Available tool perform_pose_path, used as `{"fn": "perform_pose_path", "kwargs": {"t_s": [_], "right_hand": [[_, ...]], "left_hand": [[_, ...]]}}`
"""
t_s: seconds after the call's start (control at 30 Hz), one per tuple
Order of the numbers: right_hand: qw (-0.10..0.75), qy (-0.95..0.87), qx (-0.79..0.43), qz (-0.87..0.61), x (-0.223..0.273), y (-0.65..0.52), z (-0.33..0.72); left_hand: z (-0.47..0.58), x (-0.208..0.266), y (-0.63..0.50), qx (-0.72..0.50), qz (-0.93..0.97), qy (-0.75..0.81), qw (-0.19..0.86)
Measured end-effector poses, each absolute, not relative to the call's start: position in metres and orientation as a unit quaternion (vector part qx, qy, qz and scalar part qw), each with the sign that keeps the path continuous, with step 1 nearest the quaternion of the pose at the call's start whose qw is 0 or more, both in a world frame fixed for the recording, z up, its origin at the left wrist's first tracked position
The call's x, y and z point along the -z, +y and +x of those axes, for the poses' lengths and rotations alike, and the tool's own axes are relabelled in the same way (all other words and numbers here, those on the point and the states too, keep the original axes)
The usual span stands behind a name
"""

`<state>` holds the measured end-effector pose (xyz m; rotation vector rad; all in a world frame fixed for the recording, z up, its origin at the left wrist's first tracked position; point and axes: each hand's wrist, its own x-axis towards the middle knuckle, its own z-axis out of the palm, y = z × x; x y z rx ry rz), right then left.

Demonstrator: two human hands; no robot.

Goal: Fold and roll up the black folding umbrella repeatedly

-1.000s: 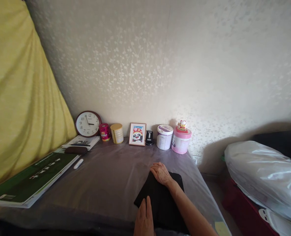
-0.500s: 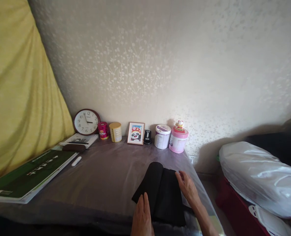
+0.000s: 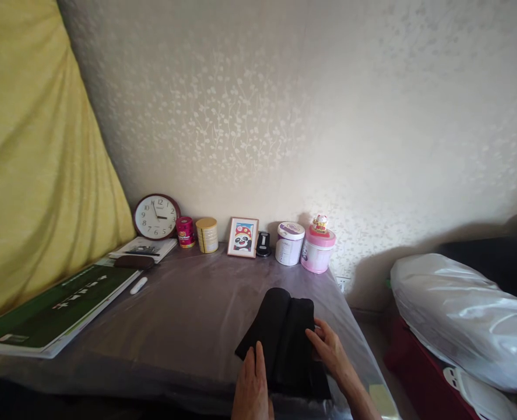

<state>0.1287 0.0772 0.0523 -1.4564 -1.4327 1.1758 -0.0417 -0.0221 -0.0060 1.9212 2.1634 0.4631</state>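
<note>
A black, matte folded piece of cloth lies near the front right of the table. A lengthwise crease runs between its two halves, and its far edge curves up slightly. My left hand rests on the near left part of it, with fingers stretched out and side by side. At the right edge my right hand pinches the cloth, thumb on top and the fingertips partly hidden behind the edge. Under the right half, another black layer shows at the lower right.
Along the wall stand a clock, a pink can, a yellow-lidded can, a panda picture frame and two tubs, one topped by a figurine. Left lies a green book. A plastic-covered bundle sits right of the table.
My right hand has moved a little left and down, drawing the right edge of the black cloth inward and baring a layer beneath. My left hand has hardly moved.
</note>
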Motion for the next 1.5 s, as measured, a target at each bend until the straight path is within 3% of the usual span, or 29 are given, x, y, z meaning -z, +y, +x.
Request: {"fn": "perform_pose_path", "kwargs": {"t_s": [0.27,0.57,0.77,0.97,1.07,1.23,1.5], "right_hand": [[0.435,-0.529,-0.561,-0.466,-0.099,0.082,0.090],[0.448,-0.520,-0.574,-0.447,-0.072,0.105,0.028],[0.371,-0.573,-0.538,-0.494,-0.048,0.121,0.008],[0.267,-0.731,-0.359,-0.515,-0.051,0.119,0.006],[0.236,-0.760,-0.333,-0.505,-0.056,0.115,0.006],[0.211,-0.787,-0.315,-0.486,-0.060,0.111,0.005],[0.219,-0.813,-0.316,-0.438,-0.062,0.104,0.008]], "left_hand": [[-0.043,0.010,-0.022,-0.169,0.660,0.725,0.098],[-0.045,0.001,-0.021,-0.160,0.657,0.730,0.101],[-0.047,0.009,-0.018,-0.164,0.664,0.725,0.084],[-0.062,0.035,-0.019,-0.179,0.686,0.702,0.065],[-0.070,0.040,-0.025,-0.186,0.689,0.699,0.043],[-0.063,0.020,-0.026,-0.254,0.675,0.691,-0.042],[-0.043,0.007,-0.013,-0.195,0.701,0.686,-0.002]]}}
